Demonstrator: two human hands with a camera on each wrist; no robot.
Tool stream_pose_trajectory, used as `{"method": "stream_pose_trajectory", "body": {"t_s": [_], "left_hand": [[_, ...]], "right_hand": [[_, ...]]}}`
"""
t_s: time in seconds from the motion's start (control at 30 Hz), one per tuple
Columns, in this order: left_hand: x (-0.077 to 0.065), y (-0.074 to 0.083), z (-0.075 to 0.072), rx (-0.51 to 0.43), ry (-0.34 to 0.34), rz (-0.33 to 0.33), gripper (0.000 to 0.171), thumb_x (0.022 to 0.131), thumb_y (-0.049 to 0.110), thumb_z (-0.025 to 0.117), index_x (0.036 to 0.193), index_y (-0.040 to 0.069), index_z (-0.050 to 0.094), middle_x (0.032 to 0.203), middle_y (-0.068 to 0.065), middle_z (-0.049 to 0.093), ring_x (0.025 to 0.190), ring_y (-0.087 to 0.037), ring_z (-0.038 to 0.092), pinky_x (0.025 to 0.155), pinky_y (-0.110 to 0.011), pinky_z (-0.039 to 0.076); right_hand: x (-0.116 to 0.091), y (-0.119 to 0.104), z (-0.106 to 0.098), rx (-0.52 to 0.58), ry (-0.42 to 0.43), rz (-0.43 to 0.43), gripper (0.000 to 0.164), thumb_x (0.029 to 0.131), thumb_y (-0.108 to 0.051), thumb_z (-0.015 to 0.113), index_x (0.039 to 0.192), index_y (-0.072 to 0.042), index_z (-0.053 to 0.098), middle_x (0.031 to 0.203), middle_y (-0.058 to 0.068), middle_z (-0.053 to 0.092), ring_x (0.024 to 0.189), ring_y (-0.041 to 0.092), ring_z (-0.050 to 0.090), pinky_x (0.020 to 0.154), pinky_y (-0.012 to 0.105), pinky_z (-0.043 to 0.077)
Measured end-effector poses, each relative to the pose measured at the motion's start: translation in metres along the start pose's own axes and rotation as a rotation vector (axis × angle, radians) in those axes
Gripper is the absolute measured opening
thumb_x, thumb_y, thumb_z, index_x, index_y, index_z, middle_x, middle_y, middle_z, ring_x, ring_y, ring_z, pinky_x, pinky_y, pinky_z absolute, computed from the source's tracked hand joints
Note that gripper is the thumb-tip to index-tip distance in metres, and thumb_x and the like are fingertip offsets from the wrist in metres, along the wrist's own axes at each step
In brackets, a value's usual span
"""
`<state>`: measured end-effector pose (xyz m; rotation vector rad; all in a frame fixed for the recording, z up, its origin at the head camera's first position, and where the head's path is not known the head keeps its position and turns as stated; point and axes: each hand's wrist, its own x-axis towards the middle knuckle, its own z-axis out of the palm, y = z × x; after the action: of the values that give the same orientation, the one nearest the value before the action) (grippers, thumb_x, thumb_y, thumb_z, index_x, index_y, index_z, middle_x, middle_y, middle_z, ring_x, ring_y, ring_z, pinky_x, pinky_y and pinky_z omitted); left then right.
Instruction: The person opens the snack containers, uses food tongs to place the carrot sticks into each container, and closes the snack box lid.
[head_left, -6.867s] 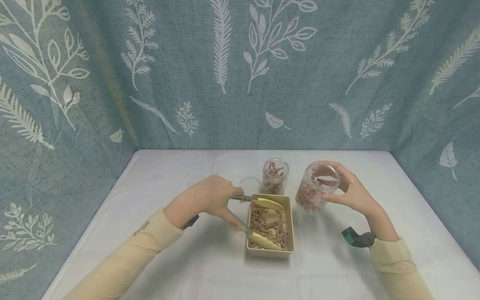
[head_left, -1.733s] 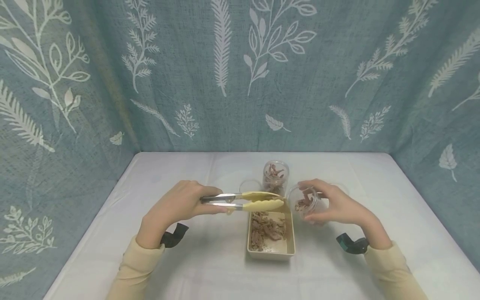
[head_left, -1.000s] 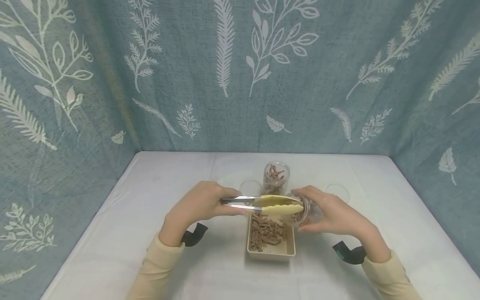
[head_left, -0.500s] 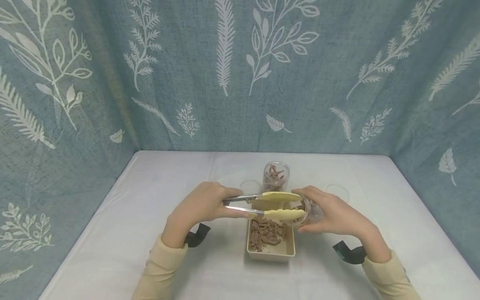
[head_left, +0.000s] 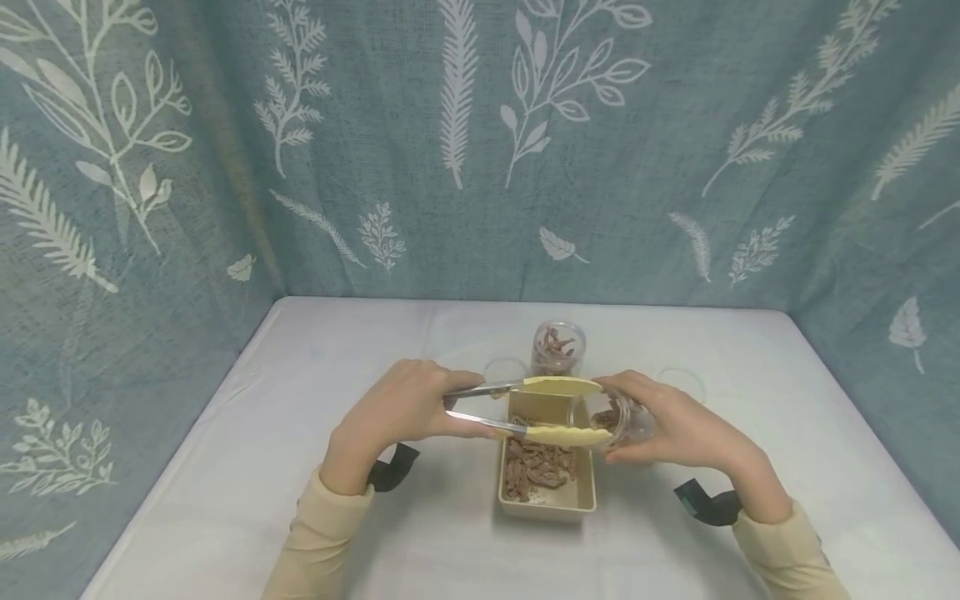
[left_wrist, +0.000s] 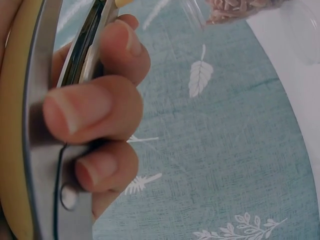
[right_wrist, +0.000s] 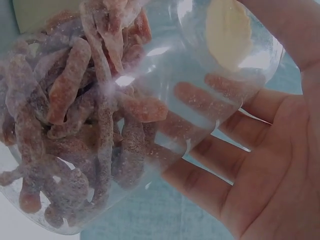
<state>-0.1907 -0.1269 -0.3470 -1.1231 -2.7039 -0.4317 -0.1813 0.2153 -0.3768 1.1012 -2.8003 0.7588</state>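
My left hand (head_left: 412, 404) grips metal tongs (head_left: 566, 435) with yellow scalloped tips. The tongs are spread, their tips right at the mouth of a clear jar (head_left: 637, 423). My right hand (head_left: 678, 421) holds that jar round its side, tipped towards the left. Reddish-brown dried strips (right_wrist: 70, 85) fill one end of the jar in the right wrist view, where one yellow tong tip (right_wrist: 229, 35) shows through the plastic. Below the tongs and jar stands a beige rectangular box (head_left: 547, 510), with more brown strips (head_left: 536, 468) in it. The tongs partly hide its back half.
Behind the box stands a second clear jar (head_left: 558, 346) with similar strips. Clear round lids lie on the white table (head_left: 360, 533), one lid (head_left: 504, 367) left of that jar, another lid (head_left: 682, 382) to the right. A patterned blue-green curtain (head_left: 420, 208) surrounds the table.
Earlier the spread tongs were down in the box, and the jar was nearer upright on its right. The jar has since tipped left over the box's edge; the tongs rose, moved right and spread at its mouth.
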Motion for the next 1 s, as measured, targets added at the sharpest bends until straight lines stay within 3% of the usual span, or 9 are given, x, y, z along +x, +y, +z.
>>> {"method": "stream_pose_trajectory", "body": {"t_s": [0.1,0.37,0.57,0.7,1.0], "left_hand": [[-0.002,-0.002,-0.001,-0.007,0.000,-0.016,0.053,0.068,0.068,0.063,0.098,0.024,0.068,0.053,0.013,0.032,0.048,-0.001,0.026,0.046,-0.020,0.025],[-0.011,-0.009,-0.009,-0.044,-0.038,-0.139,0.055,0.064,0.073,0.062,0.093,0.027,0.064,0.051,0.014,0.033,0.047,-0.002,0.028,0.047,-0.022,0.028],[-0.012,-0.009,-0.009,-0.029,-0.035,-0.133,0.049,0.062,0.070,0.067,0.081,0.026,0.059,0.050,0.014,0.031,0.046,-0.001,0.026,0.046,-0.021,0.026],[-0.011,-0.007,-0.007,-0.020,-0.070,-0.140,0.050,0.060,0.068,0.071,0.078,0.024,0.057,0.051,0.013,0.032,0.046,-0.002,0.027,0.045,-0.021,0.026],[-0.009,-0.002,-0.003,0.074,-0.131,-0.157,0.073,0.055,0.072,0.070,0.105,0.019,0.068,0.055,0.012,0.040,0.050,-0.005,0.035,0.048,-0.023,0.033]], "right_hand": [[0.001,0.001,-0.001,-0.003,-0.001,-0.007,0.083,0.069,-0.055,0.073,0.134,-0.012,0.045,0.127,-0.002,0.053,0.114,0.018,0.053,0.093,0.038,0.045],[-0.003,0.007,-0.004,0.022,-0.003,0.029,0.082,0.069,-0.053,0.074,0.134,-0.011,0.045,0.126,0.001,0.054,0.112,0.020,0.054,0.092,0.041,0.045],[-0.008,0.012,-0.013,0.032,0.033,0.058,0.080,0.069,-0.049,0.076,0.133,-0.012,0.046,0.122,-0.001,0.055,0.109,0.018,0.055,0.089,0.042,0.046],[-0.012,0.015,-0.019,0.045,0.060,0.071,0.079,0.069,-0.045,0.078,0.133,-0.011,0.046,0.122,-0.001,0.055,0.109,0.020,0.056,0.090,0.043,0.046],[-0.013,0.018,-0.025,0.051,0.067,0.071,0.078,0.070,-0.041,0.079,0.133,-0.011,0.045,0.120,-0.001,0.055,0.108,0.019,0.055,0.090,0.045,0.046]]}}
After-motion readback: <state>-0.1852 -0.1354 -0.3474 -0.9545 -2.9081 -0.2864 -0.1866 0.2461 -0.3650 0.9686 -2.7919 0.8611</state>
